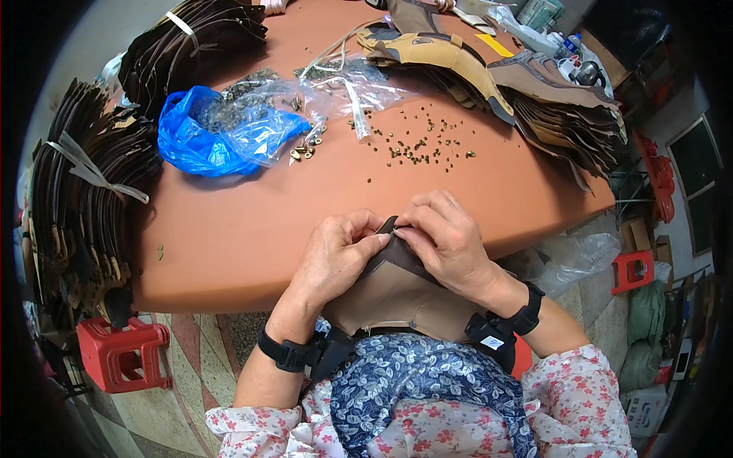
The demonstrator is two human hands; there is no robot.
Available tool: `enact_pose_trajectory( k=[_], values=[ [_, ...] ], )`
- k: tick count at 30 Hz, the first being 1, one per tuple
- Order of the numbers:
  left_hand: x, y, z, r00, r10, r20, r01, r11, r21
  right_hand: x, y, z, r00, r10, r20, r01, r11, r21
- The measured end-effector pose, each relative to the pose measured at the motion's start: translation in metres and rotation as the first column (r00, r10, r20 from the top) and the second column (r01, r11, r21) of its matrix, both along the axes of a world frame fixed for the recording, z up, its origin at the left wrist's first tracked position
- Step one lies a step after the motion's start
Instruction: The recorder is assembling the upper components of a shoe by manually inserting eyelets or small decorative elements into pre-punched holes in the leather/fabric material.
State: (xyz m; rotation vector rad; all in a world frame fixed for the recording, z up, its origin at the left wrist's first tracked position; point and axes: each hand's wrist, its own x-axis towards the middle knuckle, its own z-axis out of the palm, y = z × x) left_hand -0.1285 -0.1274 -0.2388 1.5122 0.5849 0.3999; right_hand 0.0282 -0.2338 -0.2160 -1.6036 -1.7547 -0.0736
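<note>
Left hand (pixel 336 256) and right hand (pixel 450 240) are closely pinching a flexible taupe-and-dark-brown panel (pixel 389 298) at the near edge of the smooth orange-brown worktop (pixel 252 237). Its handling is seemingly continuing; small brass-coloured bits (pixel 418 159) are lying loose atop the worktop.

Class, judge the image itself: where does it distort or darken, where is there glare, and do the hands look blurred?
Head view: left and right rims fade to black; the table's near edge bows, probably from the fisheye lens; bright highlights on the clear plastic bag; left hand and right hand show no obvious blur.
</note>
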Motion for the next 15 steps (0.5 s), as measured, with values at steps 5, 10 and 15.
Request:
enact_pose_trajectory(
  k=[5,10,15],
  values=[
    [0.0002,-0.0011,0.0007,1.000,0.015,-0.011,-0.015,0.999,0.048,-0.0014,-0.0004,-0.0006,1.000,-0.008,0.022,0.009,1.000,-0.021],
    [-0.0006,-0.0034,0.0060,0.999,0.035,-0.028,-0.030,0.990,0.140,-0.0029,-0.0010,-0.0022,0.985,-0.031,-0.169,0.010,0.993,-0.122],
    [-0.0018,-0.0037,0.0051,0.999,0.044,-0.015,-0.038,0.964,0.264,-0.0017,0.0022,-0.0006,0.942,-0.074,-0.327,-0.017,0.963,-0.268]
  ],
)
